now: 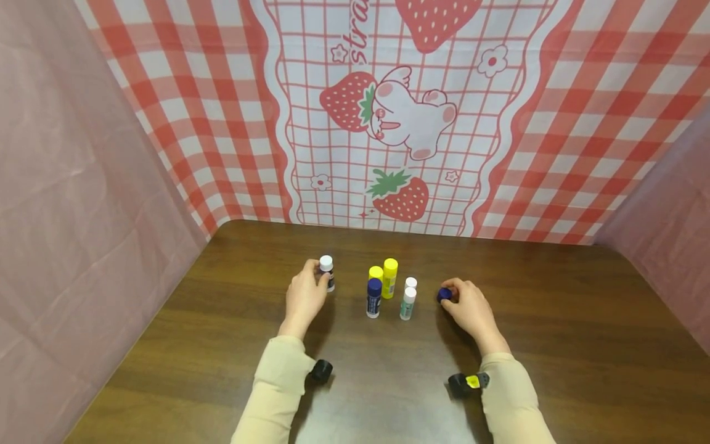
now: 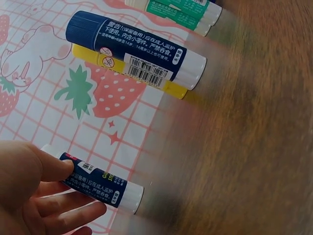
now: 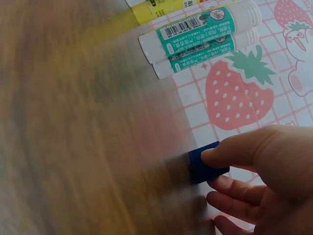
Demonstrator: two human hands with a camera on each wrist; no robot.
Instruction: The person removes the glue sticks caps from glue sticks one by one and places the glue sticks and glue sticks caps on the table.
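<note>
At the left, my left hand pinches an upright dark blue glue stick with a white cap; in the left wrist view the thumb and fingers of the hand lie around that stick. To the right, my right hand grips a short dark blue piece low at the tabletop, and the right wrist view shows this piece between thumb and fingers. Between the hands stand a blue glue stick, two yellow ones and two white-capped green ones.
The brown wooden table meets a red-and-white checked cloth with strawberry prints at its back edge. Pink cloth hangs at both sides. A black device is strapped at each wrist.
</note>
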